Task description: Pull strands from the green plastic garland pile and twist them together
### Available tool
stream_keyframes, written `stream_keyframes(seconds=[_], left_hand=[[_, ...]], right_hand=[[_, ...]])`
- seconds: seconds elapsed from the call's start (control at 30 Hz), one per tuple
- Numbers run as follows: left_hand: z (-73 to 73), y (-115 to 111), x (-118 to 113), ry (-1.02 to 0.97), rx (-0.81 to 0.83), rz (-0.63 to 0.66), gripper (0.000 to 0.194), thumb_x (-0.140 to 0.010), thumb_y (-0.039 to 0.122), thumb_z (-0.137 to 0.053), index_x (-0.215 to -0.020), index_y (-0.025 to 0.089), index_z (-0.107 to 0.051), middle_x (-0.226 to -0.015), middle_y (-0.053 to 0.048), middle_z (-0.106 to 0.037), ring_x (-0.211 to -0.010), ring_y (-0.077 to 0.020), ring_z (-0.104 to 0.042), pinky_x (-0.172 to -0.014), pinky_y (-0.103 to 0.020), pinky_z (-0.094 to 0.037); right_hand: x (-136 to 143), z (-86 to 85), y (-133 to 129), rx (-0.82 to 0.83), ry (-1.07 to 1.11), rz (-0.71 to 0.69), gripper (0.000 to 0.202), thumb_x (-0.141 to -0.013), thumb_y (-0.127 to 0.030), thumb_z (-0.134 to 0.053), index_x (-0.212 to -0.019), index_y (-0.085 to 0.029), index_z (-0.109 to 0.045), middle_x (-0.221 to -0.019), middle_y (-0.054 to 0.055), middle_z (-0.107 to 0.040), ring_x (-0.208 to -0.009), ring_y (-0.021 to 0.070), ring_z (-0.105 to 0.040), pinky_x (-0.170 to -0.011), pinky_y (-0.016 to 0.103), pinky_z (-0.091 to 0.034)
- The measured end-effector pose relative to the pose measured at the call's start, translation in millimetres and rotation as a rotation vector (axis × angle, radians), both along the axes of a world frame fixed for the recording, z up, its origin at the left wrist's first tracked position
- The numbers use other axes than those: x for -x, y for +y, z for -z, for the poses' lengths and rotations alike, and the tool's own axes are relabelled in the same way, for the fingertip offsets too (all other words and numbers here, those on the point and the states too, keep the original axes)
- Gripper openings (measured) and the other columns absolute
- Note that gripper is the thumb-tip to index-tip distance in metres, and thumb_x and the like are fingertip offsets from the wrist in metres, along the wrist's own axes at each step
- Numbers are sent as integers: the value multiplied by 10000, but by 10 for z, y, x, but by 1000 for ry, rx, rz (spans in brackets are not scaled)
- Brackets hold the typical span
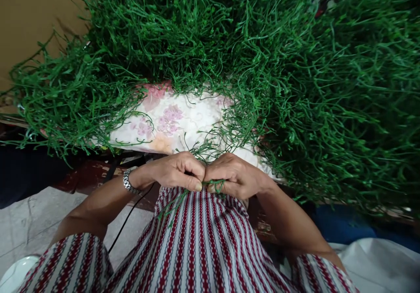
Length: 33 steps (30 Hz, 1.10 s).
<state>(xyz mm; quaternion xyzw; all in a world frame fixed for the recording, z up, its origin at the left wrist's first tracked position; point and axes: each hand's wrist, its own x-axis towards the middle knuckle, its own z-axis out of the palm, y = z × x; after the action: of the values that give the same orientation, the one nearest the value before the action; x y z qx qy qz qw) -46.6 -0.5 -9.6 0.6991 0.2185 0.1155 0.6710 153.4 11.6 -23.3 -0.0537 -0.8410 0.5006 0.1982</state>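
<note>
My left hand (179, 170), with a metal watch on its wrist, is closed in a pinch between thumb and fingers. Right beside it, nearly touching, my right hand (234, 175) is closed too. Between them runs a thin green branching stem (215, 182), which looks like artificial greenery. Both hands grip it close to my striped garment (200, 236), at the table's near edge. Below my left hand, more green sprigs (173, 206) hang against the garment. Just beyond my fingers, loose stems (236, 129) lie on the flowered tablecloth (193, 113). My fingers hide where the stems meet.
A large heap of green stems (210, 30) covers the back of the table and spreads down the right side. A smaller pile (75, 100) overhangs the left edge. A dark cable (126, 221) runs by my left forearm. White dish-like object (19, 274) at lower left.
</note>
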Motion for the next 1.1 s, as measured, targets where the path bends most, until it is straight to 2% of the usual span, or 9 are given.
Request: stream_keyframes(seconds=[0.17, 0.33, 0.37, 0.43, 0.53, 0.67, 0.77, 0.87, 1.1], left_hand=[[-8, -10, -6, 59, -59, 95, 302, -781, 271, -508, -497, 185, -451, -477, 26, -337, -468, -105, -334, -470, -245, -300], [-249, 11, 264, 74, -140, 174, 357, -786, 262, -532, -446, 197, -444, -464, 8, -385, -440, -111, -407, -472, -243, -375], [-306, 27, 350, 75, -142, 126, 377, -781, 284, -551, -429, 196, -449, -449, 4, -384, -432, -114, -416, -478, -249, -393], [-379, 69, 484, 91, -147, -179, 412, -780, 354, -563, -419, 190, -448, -417, 10, -341, -413, -111, -377, -468, -257, -391], [-353, 140, 464, 127, -166, -477, 379, -762, 388, -590, -475, 173, -467, -474, 16, -350, -445, -90, -325, -437, -235, -309], [-194, 202, 140, 9, -214, -618, 353, -781, 362, -569, -513, 155, -470, -513, 25, -363, -492, -80, -328, -473, -225, -295], [-114, 192, -50, -30, -290, -684, 303, -788, 321, -570, -548, 145, -511, -528, 28, -421, -503, -72, -362, -501, -216, -319], [-67, 150, -131, -54, -370, -763, 251, -780, 269, -585, -568, 142, -536, -535, 30, -450, -524, -73, -401, -530, -208, -337], [-13, 101, -164, -70, -228, -861, 191, -758, 255, -603, -607, 138, -594, -557, 18, -532, -535, -78, -458, -519, -196, -362]], right_hand=[[73, -9, -15, 4, -64, -95, 226, -869, -238, -399, -714, -158, -544, -616, 8, -530, -580, 80, -453, -589, 197, -381], [-154, -114, -35, 18, -88, -68, 243, -870, -232, -399, -666, -182, -521, -578, -5, -501, -547, 83, -451, -569, 214, -374], [-258, -145, -21, 35, -84, -8, 241, -876, -236, -410, -670, -184, -524, -567, -7, -495, -536, 81, -454, -555, 213, -369], [-441, -207, 17, 53, -35, 231, 189, -880, -213, -430, -725, -187, -535, -578, -9, -497, -525, 75, -460, -521, 203, -357], [-489, -273, 61, -50, -48, 408, 188, -897, -264, -418, -763, -188, -527, -652, 15, -514, -598, 102, -483, -555, 225, -387], [-211, -246, 38, -91, 5, 604, 214, -899, -312, -411, -779, -171, -518, -966, 103, -550, -915, 181, -528, -790, 330, -442], [-10, -119, -8, 164, 112, 750, 160, -912, -284, -393, -833, -178, -482, -825, 42, -558, -682, 115, -548, -644, 263, -464], [142, 33, -51, 370, 157, 774, 163, -917, -323, -388, -913, -185, -476, -684, -23, -496, -487, 60, -433, -467, 184, -378], [339, 176, -101, 98, 55, 859, 263, -813, -307, -568, -1029, -184, -481, -881, 18, -572, -757, 113, -537, -666, 216, -433]])
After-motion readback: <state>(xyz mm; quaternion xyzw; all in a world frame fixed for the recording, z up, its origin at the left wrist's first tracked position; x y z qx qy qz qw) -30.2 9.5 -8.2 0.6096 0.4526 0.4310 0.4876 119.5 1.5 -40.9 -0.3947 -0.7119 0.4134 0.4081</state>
